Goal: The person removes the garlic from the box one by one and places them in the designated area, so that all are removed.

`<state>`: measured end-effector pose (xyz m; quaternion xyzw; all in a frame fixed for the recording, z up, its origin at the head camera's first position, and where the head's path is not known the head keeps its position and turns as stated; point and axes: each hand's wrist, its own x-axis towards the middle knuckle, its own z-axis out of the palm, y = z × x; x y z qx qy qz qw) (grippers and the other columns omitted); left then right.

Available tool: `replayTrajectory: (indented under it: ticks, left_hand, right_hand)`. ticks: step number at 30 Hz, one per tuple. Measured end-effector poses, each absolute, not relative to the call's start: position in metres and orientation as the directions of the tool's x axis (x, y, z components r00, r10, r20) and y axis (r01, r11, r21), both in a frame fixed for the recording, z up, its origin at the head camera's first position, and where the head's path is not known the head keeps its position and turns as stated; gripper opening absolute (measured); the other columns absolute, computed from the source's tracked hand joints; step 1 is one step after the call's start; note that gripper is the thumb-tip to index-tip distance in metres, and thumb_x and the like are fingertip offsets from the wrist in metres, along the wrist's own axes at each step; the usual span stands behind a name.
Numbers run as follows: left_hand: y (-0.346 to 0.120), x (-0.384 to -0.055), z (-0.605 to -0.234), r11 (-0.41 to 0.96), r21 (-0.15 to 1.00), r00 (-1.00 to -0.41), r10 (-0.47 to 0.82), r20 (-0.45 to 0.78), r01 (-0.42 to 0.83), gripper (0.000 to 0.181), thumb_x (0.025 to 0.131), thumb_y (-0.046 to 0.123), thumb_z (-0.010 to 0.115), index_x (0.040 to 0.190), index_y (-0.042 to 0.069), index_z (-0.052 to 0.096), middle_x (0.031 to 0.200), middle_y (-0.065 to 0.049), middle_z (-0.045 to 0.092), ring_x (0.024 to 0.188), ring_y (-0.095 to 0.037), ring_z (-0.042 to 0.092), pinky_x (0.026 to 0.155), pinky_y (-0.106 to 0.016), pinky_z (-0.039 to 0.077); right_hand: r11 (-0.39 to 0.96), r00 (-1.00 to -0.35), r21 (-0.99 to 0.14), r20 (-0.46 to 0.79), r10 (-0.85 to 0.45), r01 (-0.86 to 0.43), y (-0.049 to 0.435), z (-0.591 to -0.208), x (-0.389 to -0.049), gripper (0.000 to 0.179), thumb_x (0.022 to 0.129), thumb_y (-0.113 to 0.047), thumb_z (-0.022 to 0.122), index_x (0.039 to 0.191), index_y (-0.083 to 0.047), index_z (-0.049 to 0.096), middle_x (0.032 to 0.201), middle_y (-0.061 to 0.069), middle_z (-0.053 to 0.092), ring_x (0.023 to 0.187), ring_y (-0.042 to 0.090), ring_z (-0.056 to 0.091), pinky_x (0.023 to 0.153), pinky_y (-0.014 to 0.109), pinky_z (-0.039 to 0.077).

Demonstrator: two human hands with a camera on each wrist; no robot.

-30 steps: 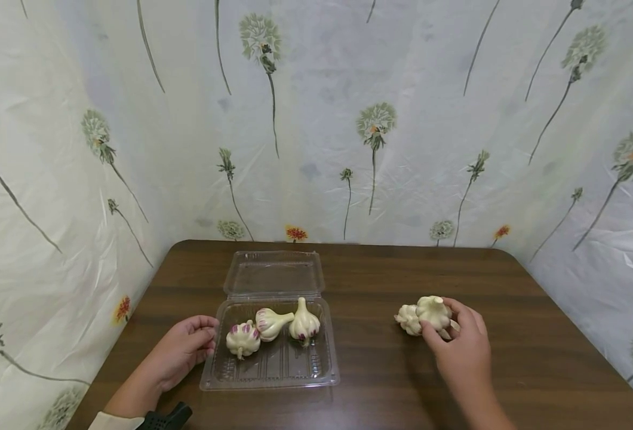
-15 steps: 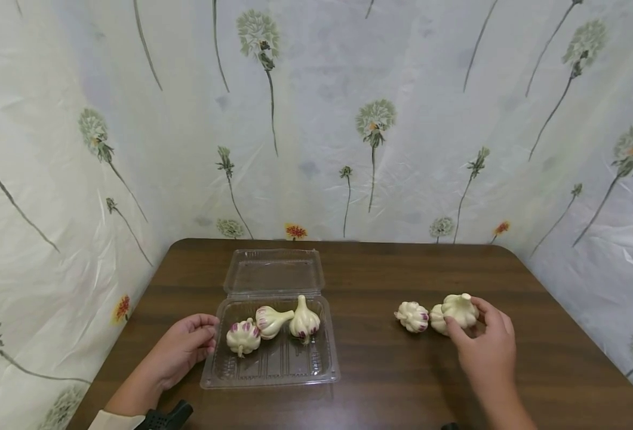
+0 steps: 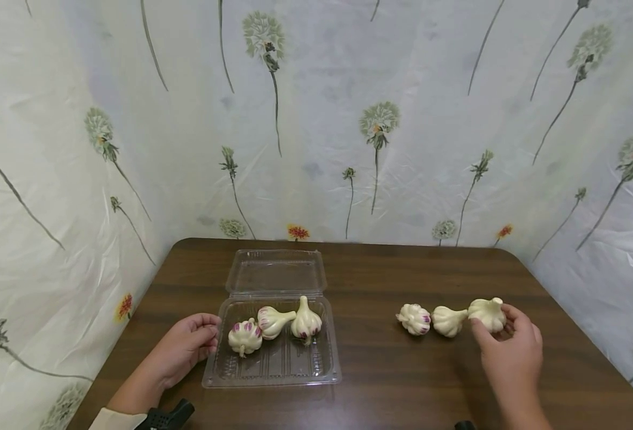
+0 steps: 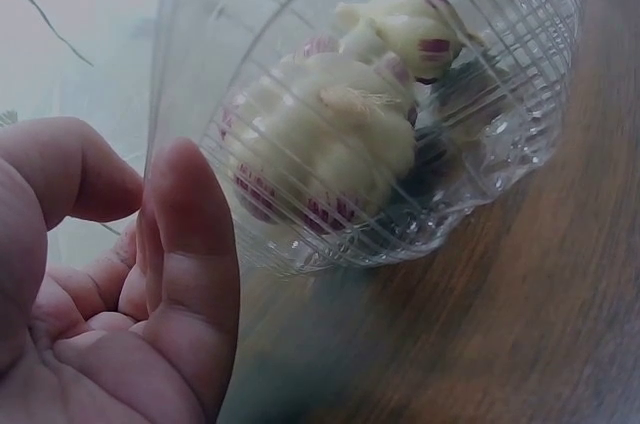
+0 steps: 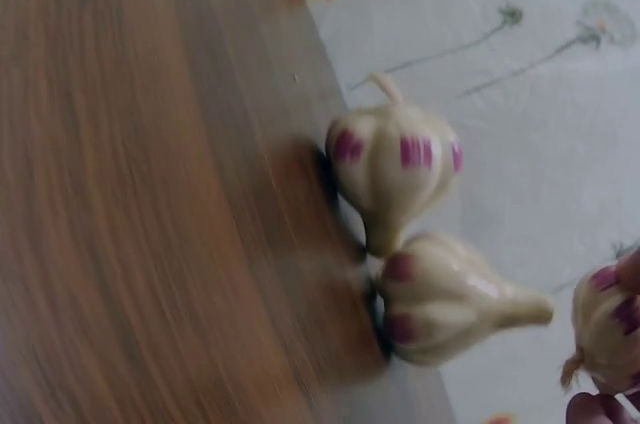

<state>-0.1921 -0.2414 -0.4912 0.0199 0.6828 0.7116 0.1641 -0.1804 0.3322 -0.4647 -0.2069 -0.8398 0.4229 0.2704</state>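
Left hand point(image 3: 184, 347): thumb and fingers appear to pinch the 9 o'clock rim of the plastic box point(image 3: 273, 369), probably to steady it
Right hand point(image 3: 512, 349): thumb and fingers pinch the held garlic point(image 3: 485, 315) around its sides, neck toward 1 o'clock, likely a secure hold on a round bulb; contact with the table point(image 3: 381, 382) cannot be told
Boxed garlic point(image 3: 273, 323): three bulbs, toward the box's 12 o'clock side
Loose garlic point(image 3: 448, 322): two bulbs on the table, at the held one's 9 o'clock, apparently lined up
Lid point(image 3: 276, 273): laid back at 12 o'clock, presumably for access
Flowered sheet point(image 3: 316, 119): beyond, 12 o'clock
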Motion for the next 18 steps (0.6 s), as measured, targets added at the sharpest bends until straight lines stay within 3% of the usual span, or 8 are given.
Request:
replayTrajectory:
  ticks: [3, 7, 10, 14, 18]
  left_hand:
    - [-0.241, -0.193, -0.492, -0.014, 0.978, -0.945, 0.263, -0.197, -0.207, 0.036, 0.11, 0.015, 0.052, 0.136, -0.008, 0.044, 0.102, -0.002, 0.057, 0.086, -0.009, 0.06, 0.077, -0.024, 0.058]
    - [-0.242, -0.193, -0.492, -0.015, 0.978, -0.944, 0.265, -0.197, -0.208, 0.035, 0.11, 0.016, 0.052, 0.135, -0.007, 0.045, 0.101, -0.002, 0.057, 0.086, -0.009, 0.06, 0.077, -0.024, 0.058]
    - [-0.242, -0.193, -0.491, -0.014, 0.978, -0.944, 0.266, -0.197, -0.208, 0.035, 0.11, 0.016, 0.052, 0.136, -0.007, 0.044, 0.101, -0.002, 0.058, 0.086, -0.009, 0.06, 0.077, -0.024, 0.058]
    - [-0.242, -0.192, -0.491, -0.017, 0.978, -0.944, 0.265, -0.195, -0.207, 0.036, 0.11, 0.016, 0.052, 0.136, -0.007, 0.044, 0.102, -0.002, 0.057, 0.087, -0.009, 0.061, 0.078, -0.024, 0.058]
    - [-0.242, -0.192, -0.492, -0.021, 0.978, -0.945, 0.263, -0.194, -0.206, 0.035, 0.11, 0.015, 0.052, 0.135, -0.008, 0.045, 0.102, -0.002, 0.058, 0.087, -0.009, 0.06, 0.078, -0.024, 0.059]
  right_hand:
    - [0.545, -0.756, -0.827, 0.269, 0.597, 0.137, 0.341, -0.465, -0.181, 0.069, 0.091, -0.029, 0.08, 0.148, -0.001, 0.053, 0.14, 0.017, 0.045, 0.107, 0.008, 0.05, 0.076, -0.004, 0.04]
    - [0.535, -0.742, -0.828, 0.249, 0.623, 0.17, 0.352, -0.466, -0.182, 0.07, 0.091, -0.03, 0.08, 0.149, -0.001, 0.053, 0.14, 0.019, 0.046, 0.095, -0.007, 0.045, 0.073, -0.004, 0.038]
    - [0.534, -0.747, -0.82, 0.22, 0.627, 0.207, 0.358, -0.466, -0.183, 0.07, 0.092, -0.032, 0.079, 0.15, -0.001, 0.053, 0.14, 0.019, 0.048, 0.09, -0.01, 0.044, 0.07, -0.002, 0.037]
    - [0.556, -0.773, -0.789, 0.173, 0.61, 0.262, 0.364, -0.467, -0.183, 0.074, 0.094, -0.036, 0.076, 0.152, 0.001, 0.049, 0.136, 0.023, 0.053, 0.103, 0.013, 0.053, 0.073, 0.009, 0.037]
    - [0.576, -0.81, -0.761, 0.116, 0.575, 0.3, 0.37, -0.469, -0.186, 0.08, 0.097, -0.041, 0.072, 0.156, 0.003, 0.042, 0.139, 0.029, 0.053, 0.124, 0.037, 0.049, 0.08, 0.027, 0.038]
